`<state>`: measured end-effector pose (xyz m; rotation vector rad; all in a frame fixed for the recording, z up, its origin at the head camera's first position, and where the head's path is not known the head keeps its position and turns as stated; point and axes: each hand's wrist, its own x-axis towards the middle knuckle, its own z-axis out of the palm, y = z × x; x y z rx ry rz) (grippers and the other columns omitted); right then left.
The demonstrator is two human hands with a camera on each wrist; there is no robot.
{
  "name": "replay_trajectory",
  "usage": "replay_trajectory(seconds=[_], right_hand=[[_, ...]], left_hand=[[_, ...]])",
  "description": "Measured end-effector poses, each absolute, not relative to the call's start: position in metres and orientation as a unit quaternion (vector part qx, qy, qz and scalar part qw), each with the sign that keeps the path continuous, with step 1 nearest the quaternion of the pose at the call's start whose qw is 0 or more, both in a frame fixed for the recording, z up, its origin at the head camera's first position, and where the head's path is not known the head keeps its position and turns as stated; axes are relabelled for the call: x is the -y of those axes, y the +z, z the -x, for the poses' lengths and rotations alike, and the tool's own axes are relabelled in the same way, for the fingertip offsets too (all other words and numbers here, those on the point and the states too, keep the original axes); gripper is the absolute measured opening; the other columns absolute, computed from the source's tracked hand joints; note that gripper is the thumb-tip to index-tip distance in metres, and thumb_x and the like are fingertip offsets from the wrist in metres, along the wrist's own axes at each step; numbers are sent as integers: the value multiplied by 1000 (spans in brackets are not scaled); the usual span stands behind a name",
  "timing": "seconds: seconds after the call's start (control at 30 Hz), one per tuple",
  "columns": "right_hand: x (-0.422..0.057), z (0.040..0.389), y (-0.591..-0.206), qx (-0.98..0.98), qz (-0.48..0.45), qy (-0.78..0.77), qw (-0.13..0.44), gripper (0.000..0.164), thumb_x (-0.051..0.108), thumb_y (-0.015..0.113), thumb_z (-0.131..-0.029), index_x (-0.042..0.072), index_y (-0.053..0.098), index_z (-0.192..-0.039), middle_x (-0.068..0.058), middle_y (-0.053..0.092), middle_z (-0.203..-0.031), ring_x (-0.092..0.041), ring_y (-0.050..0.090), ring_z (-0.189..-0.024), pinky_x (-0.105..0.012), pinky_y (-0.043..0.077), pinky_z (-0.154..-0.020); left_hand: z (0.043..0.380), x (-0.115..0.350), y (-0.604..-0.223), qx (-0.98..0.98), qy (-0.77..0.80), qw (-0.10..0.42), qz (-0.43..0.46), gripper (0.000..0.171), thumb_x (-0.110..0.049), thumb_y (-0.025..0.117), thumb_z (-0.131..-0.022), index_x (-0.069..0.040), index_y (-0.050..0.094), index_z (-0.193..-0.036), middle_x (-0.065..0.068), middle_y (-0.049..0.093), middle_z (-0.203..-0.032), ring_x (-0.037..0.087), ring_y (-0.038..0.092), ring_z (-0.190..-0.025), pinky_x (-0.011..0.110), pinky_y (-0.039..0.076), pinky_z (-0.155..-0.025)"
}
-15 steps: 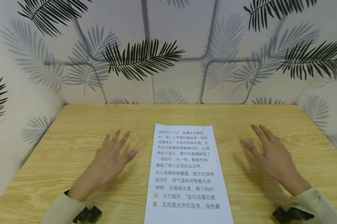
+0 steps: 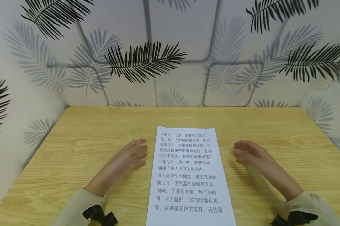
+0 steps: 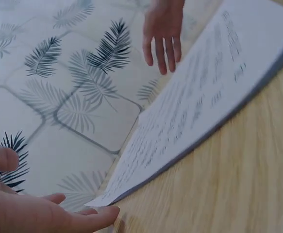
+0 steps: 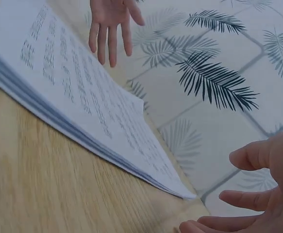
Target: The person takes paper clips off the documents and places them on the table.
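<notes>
A stack of white paper sheets (image 2: pixel 188 188) printed with Chinese text lies in the middle of the table; its layered edge shows in the right wrist view. To its left is my left hand (image 2: pixel 127 158), its fingers spread apart and pointing toward the paper, holding nothing. On the other side, my right hand (image 2: pixel 254 153) hovers with relaxed, slightly bent fingers and an empty palm turned inward. Each wrist view shows the opposite hand beyond the paper, such as the right hand (image 3: pixel 164 36) with its fingers extended.
The wood-grain table (image 2: pixel 74 141) reaches back to a pale wall (image 2: pixel 181 28) patterned with dark and grey leaves. Black wrist cameras (image 2: pixel 100 216) sit at both beige sleeves (image 2: pixel 77 208).
Both hands have moved inward toward the paper and turned, palms now facing each other. The paper lies where it was; the head view has tilted very slightly.
</notes>
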<state>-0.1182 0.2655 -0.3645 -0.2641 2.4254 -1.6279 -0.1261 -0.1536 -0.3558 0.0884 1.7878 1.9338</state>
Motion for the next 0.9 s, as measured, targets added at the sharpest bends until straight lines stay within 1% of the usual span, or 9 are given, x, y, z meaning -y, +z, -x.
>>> replay_trajectory(seconds=[0.07,0.2,0.33,0.5,0.63,0.8,0.9], right_hand=[[-263,119,-365,-779,86,-603,145,51,23,47,-103,-10,33,-140,-28,45,-136,-11,60,-110,-31,52,-93],[-260,123,-366,-680,72,-692,230,56,21,42,-105,-12,19,-145,-26,43,-140,-20,56,-120,-40,47,-100],[-261,128,-369,-612,63,-740,272,59,23,37,-107,-11,10,-147,-29,39,-143,-25,53,-123,-45,42,-104],[-259,129,-371,-581,61,-761,283,61,22,35,-107,-11,4,-148,-33,32,-146,-25,53,-124,-45,40,-106],[-257,129,-371,-577,60,-763,286,64,22,35,-107,-12,-2,-148,-32,31,-146,-24,53,-124,-41,41,-106],[-256,130,-373,-598,51,-748,282,65,23,36,-107,-11,0,-148,-27,39,-145,-19,55,-121,-34,45,-103],[-255,131,-377,-627,57,-728,272,63,22,37,-106,-13,4,-148,-19,49,-139,-16,58,-117,-30,48,-99]], left_hand=[[128,153,-356,-599,755,267,-9,57,-29,29,-107,2,12,-151,34,12,-153,46,19,-141,50,27,-114],[130,154,-356,-507,812,288,26,59,-26,27,-107,6,5,-151,38,7,-151,48,15,-141,50,21,-115],[132,154,-356,-470,830,296,41,60,-25,27,-107,6,2,-151,38,5,-152,48,14,-141,49,19,-116],[132,151,-356,-464,837,287,49,59,-24,27,-107,6,1,-151,38,5,-152,48,14,-141,47,17,-117],[132,149,-356,-477,830,285,43,58,-22,26,-107,7,2,-151,39,6,-151,47,13,-142,48,16,-118],[134,145,-359,-479,828,287,46,58,-19,30,-105,9,5,-149,39,9,-151,46,15,-142,46,18,-118],[137,144,-362,-485,822,295,52,54,-17,32,-105,11,13,-147,38,18,-146,42,29,-135,44,22,-117]])
